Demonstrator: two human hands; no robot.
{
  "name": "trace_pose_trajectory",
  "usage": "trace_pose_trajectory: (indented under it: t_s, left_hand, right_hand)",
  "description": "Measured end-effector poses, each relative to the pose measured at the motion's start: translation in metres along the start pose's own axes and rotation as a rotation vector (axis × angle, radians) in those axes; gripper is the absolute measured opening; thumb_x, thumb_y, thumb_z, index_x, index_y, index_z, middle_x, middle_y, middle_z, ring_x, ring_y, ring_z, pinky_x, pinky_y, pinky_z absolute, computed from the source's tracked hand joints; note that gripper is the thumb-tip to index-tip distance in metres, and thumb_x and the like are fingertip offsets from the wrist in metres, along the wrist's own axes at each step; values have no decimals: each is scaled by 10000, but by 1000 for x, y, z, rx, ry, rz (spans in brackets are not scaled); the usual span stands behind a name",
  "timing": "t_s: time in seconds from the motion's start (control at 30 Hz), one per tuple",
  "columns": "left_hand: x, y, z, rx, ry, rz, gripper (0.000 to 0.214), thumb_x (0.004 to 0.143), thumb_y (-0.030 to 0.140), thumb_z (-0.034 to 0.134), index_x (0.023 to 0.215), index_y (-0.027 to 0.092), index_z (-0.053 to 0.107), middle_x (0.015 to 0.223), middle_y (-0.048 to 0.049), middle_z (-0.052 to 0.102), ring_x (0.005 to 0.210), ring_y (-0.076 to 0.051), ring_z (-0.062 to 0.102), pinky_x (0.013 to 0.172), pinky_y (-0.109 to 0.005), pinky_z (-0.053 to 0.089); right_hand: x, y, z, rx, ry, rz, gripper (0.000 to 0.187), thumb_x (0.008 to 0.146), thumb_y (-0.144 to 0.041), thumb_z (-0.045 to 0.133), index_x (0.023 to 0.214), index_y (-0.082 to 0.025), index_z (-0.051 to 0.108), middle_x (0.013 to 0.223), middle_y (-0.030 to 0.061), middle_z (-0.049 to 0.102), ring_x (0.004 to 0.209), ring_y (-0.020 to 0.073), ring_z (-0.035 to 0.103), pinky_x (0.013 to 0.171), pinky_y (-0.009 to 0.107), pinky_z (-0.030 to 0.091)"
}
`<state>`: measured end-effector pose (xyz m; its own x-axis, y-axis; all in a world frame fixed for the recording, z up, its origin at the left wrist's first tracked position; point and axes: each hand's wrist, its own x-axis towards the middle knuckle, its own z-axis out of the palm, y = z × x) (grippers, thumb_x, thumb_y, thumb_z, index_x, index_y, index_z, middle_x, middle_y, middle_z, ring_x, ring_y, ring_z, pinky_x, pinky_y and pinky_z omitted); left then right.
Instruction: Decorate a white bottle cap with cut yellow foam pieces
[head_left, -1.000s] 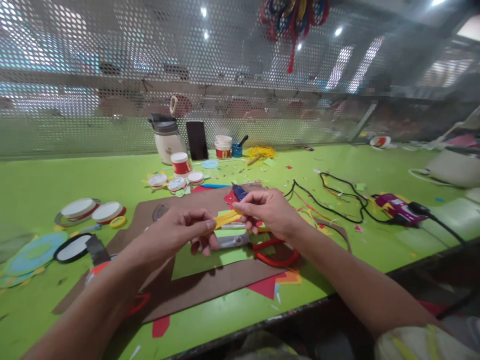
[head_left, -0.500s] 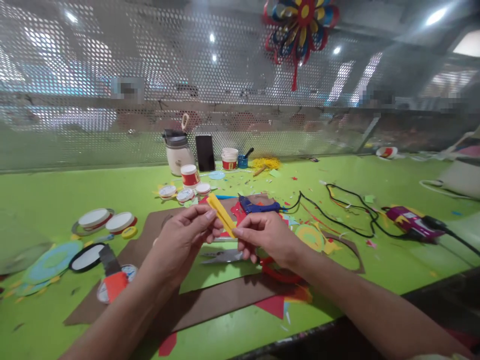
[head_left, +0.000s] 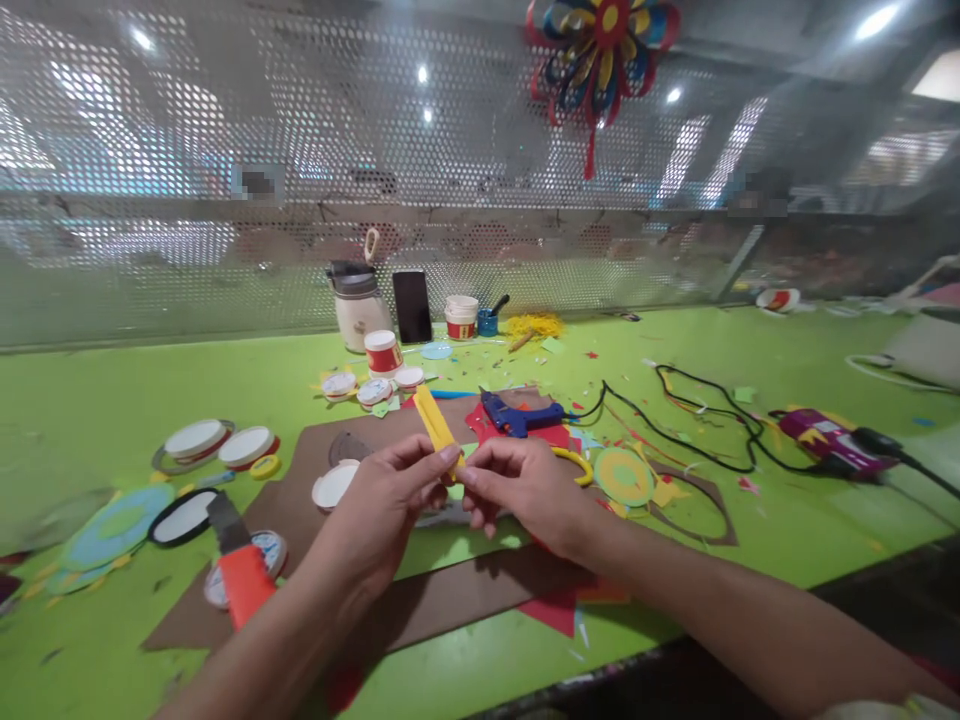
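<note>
A folded yellow strip [head_left: 433, 415], which looks like craft paper or foam, stands tilted between my hands over the middle of the table. My left hand [head_left: 390, 500] pinches its lower part between thumb and fingers. At the strip's bottom end, the thumb and fingertips of my right hand [head_left: 529, 490] are pressed together on it, close to my left fingertips. Just behind the hands lies a blue glue gun [head_left: 517, 412] on red pieces. Scissor blades [head_left: 446, 515] show under the hands, mostly hidden by them.
Brown sheet [head_left: 300, 450] pieces lie beneath my arms. To the left are an orange-handled knife [head_left: 246, 585] and white lids [head_left: 193, 438]. A black cord [head_left: 690, 460] runs right to a purple box [head_left: 829, 440]. A jug [head_left: 358, 310] and phone [head_left: 412, 307] stand at the back.
My left hand has slid down the yellow strip toward its lower end, and both hands are now closer together. The view has shifted slightly.
</note>
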<state>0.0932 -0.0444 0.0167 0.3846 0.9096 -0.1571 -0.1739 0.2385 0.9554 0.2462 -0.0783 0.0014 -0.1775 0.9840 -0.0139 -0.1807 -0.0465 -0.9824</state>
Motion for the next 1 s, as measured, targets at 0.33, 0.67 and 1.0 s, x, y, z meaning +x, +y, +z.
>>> trace_pose_trajectory:
  t_s: [0.33, 0.67, 1.0]
  left_hand:
    - [5, 8, -5, 69, -3, 40, 188, 741, 281, 739, 756, 145, 611, 633, -24, 655, 525, -109, 568, 448, -193, 395]
    - [3, 11, -8, 45, 102, 113, 233, 731, 312, 747, 818, 127, 635, 636, 16, 605, 518, -53, 493, 457, -150, 341]
    - [-2, 19, -7, -19, 164, 137, 248, 697, 319, 762, 801, 133, 636, 609, 18, 586, 505, -56, 465, 462, -156, 330]
  right_hand:
    - [3, -32, -42, -434, -95, -21, 290, 835, -444, 615, 782, -159, 635, 657, 3, 610, 562, 120, 572, 553, 263, 475]
    - [-18, -32, -72, -1601, -405, -79, 374, 779, -205, 561, 1149, -191, 618, 1023, 132, 605, 913, 282, 579, 739, 361, 442]
    - [-16, -16, -73, -1571, -538, -58, 670, 691, -262, 643, 1342, -246, 486, 1064, 123, 557, 929, 288, 560, 728, 360, 443]
